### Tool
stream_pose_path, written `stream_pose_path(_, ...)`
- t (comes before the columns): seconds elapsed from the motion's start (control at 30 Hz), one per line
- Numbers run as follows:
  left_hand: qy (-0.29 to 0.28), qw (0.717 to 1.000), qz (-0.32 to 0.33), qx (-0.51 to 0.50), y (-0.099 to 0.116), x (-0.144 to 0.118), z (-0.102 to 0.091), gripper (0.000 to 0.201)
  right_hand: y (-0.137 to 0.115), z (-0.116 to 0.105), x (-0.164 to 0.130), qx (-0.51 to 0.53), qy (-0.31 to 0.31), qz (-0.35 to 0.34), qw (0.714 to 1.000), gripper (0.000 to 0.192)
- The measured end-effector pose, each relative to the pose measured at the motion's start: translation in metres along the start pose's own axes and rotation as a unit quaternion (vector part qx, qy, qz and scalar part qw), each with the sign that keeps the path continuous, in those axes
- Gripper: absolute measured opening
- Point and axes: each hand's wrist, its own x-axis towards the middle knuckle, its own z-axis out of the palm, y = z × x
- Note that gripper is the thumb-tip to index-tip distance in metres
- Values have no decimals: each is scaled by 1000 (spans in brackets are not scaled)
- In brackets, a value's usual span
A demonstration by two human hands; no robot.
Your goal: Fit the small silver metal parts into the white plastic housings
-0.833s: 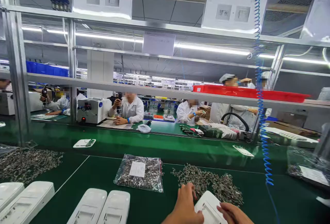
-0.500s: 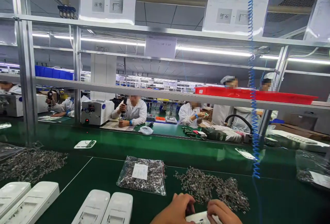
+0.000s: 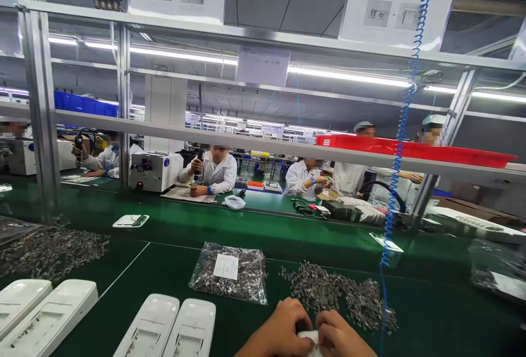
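At the bottom edge of the view, my left hand and my right hand close together around a small white plastic part. Only a sliver of that part shows between my fingers. Just beyond my hands lies a loose pile of small metal pieces on the green bench mat. A clear bag of the same metal pieces, with a white label, lies left of the pile.
Two white plastic housings lie at lower centre-left, two more at far left, with another metal pile behind them. A blue coiled cable hangs at right. A green conveyor runs across; co-workers in white sit beyond it.
My hands have drawn closer together and lower in view, covering the white part that was plainly visible earlier. The camera has tilted up slightly.
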Motion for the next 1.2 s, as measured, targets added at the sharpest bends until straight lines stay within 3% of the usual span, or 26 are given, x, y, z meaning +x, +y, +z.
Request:
stream_pose_path(0.13,4,999,38,39,14,1,-6,12,-18,-25,-3,-8,20,-5,1000,21)
stream_pose_path(0.23,-10,998,49,-34,11,8,-8,5,-20,-39,5,-12,-43,-24,999,12)
stream_pose_path(0.4,-11,993,62,-96,-6,14,-1,10,-12,-35,16,3,-113,-13,994,8)
stream_pose_path(0.6,-3,995,70,-64,-2,14,-1,8,-14,-36,17,2,-132,-49,990,11)
stream_pose_path(0.77,-9,996,68,-54,-2,15,0,7,-4,-31,26,5,-135,-24,991,12)
stream_pose_path(0.93,-2,997,60,-44,2,12,-1,7,-1,-32,21,2,-96,-1,995,17)
stream_pose_path(1.07,4,998,51,-34,5,12,0,8,-7,-33,-14,6,8,-64,998,8)
stream_pose_path(1.2,6,999,45,-29,5,13,2,12,-6,-25,-43,-4,72,-112,991,18)
